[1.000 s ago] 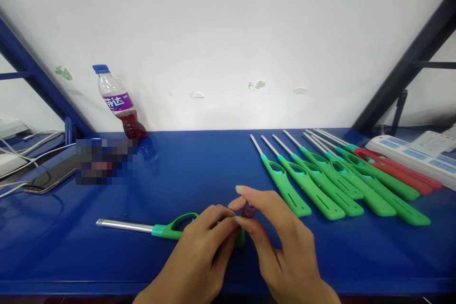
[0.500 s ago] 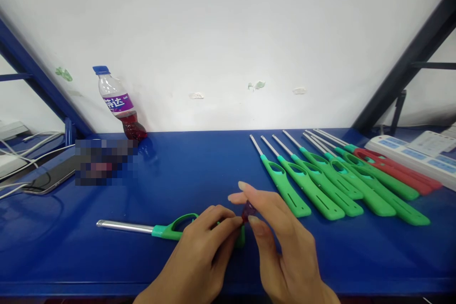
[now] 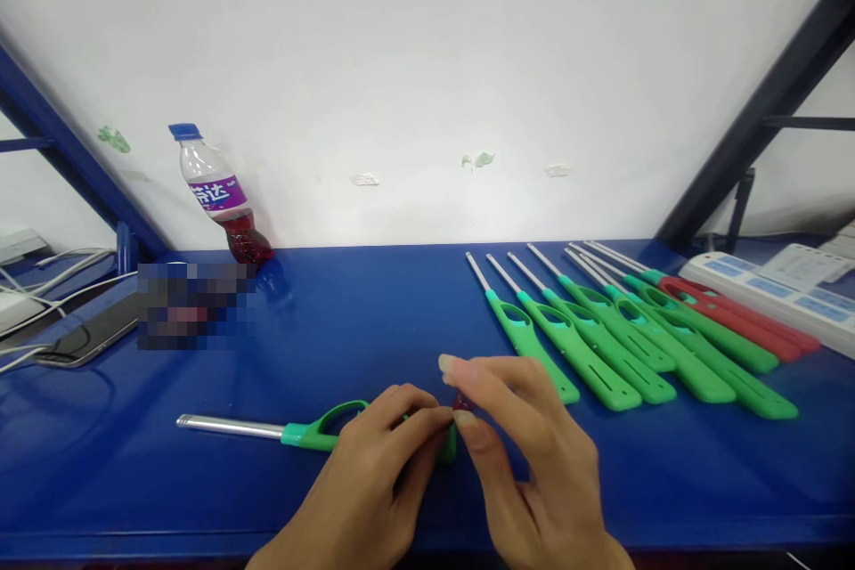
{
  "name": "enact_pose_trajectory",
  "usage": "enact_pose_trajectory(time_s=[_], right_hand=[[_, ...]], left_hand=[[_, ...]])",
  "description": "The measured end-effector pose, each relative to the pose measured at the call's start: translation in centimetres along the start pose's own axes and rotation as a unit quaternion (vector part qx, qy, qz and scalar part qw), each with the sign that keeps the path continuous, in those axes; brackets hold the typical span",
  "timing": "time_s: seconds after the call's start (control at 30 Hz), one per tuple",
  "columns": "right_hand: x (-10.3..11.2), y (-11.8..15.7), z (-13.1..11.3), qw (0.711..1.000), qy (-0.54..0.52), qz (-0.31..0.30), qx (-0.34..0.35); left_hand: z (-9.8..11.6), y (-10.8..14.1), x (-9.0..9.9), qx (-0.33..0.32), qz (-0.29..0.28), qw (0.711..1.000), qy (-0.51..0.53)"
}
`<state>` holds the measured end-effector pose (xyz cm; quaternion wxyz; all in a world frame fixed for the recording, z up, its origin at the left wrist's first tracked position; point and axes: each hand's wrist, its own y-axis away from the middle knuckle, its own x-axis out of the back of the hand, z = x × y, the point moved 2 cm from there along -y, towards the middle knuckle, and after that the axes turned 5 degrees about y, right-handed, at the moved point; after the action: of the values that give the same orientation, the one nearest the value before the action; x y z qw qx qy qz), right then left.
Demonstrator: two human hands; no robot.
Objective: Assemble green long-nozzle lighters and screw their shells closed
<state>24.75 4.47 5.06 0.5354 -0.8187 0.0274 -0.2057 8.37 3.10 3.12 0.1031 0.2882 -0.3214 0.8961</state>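
A green gas lighter (image 3: pixel 304 435) with a long metal tube lies crosswise on the blue table, its tube pointing left. My left hand (image 3: pixel 374 472) is closed over its handle and covers most of it; only the handle's end shows beyond the fingers. At the left fingertips, my right hand (image 3: pixel 534 454) pinches a small dark red, see-through piece (image 3: pixel 460 401) between thumb and fingers. What that piece is cannot be made out, as the fingertips hide much of it. The two hands' fingertips nearly meet there.
Several green lighters (image 3: pixel 588 356) lie in a slanted row on the right, with red ones (image 3: pixel 748 316) at the far end. Behind them is a white power strip (image 3: pixel 725 272). A bottle (image 3: pixel 217 196) stands at back left near a phone (image 3: pixel 93 334) and cables.
My right hand has shifted slightly left, bringing the dark red piece closer to the left fingertips. The left hand keeps its place on the lighter. The view has shifted slightly.
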Motion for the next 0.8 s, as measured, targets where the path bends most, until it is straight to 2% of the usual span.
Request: enact_pose_trajectory(time_s=[0.13,0.37,0.6,0.8], right_hand=[[-0.01,-0.25,-0.13,1.0,-0.007,0.015,0.02],[0.26,0.14,0.23,0.998,-0.012,0.061,-0.026],[0.29,0.08,-0.26,1.0,-0.002,0.017,0.019],[0.6,-0.31,0.02,0.998,-0.014,0.066,-0.009]], left_hand=[[0.05,0.0,0.05,0.007,-0.016,1.0,-0.006],[0.04,0.03,0.07,0.007,-0.017,1.0,-0.012],[0.21,-0.1,0.07,0.01,-0.013,1.0,-0.005],[0.37,-0.15,0.24,0.016,-0.029,0.999,-0.006]])
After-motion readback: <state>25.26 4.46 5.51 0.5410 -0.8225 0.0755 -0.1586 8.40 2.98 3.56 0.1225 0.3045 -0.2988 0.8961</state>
